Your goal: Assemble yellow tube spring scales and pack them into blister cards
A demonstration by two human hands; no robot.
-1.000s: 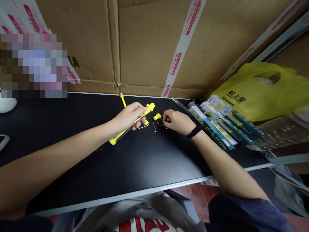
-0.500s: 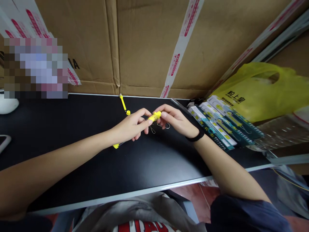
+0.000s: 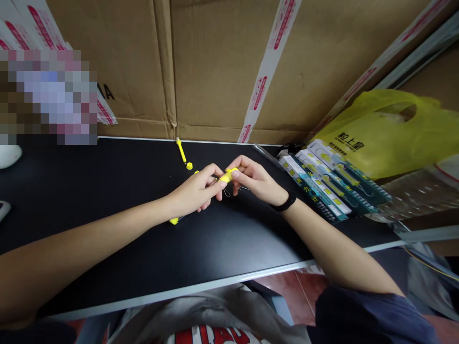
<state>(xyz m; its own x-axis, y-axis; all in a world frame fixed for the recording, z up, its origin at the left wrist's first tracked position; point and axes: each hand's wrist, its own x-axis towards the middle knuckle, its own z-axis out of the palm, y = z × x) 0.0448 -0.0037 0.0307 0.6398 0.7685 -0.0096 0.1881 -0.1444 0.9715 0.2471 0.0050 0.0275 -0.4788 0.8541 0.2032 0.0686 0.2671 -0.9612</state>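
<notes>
My left hand (image 3: 195,191) is closed around a spring scale whose yellow end (image 3: 226,177) sticks out past my thumb and fingertips. With thumb and fingers my right hand (image 3: 256,179) pinches the tip of that yellow end. Another yellow end piece (image 3: 174,220) with a bit of clear tube shows below my left wrist; whether it belongs to the same scale is hidden. A thin wire hook (image 3: 226,193) hangs beneath the fingers. Farther back on the black table (image 3: 222,253) lie a slim yellow rod (image 3: 181,151) and a small yellow cap (image 3: 189,166).
Several spring scale boxes (image 3: 319,186) lie at the right, beside a yellow plastic bag (image 3: 387,129). A clear tube (image 3: 265,155) rests behind my right hand. Large cardboard (image 3: 215,67) stands along the back edge. A white rounded object (image 3: 9,155) is at far left.
Both hands stay together at the yellow end, with the right fingers shifted slightly on it. The view has moved a little. A bit of yellow now shows behind my left hand.
</notes>
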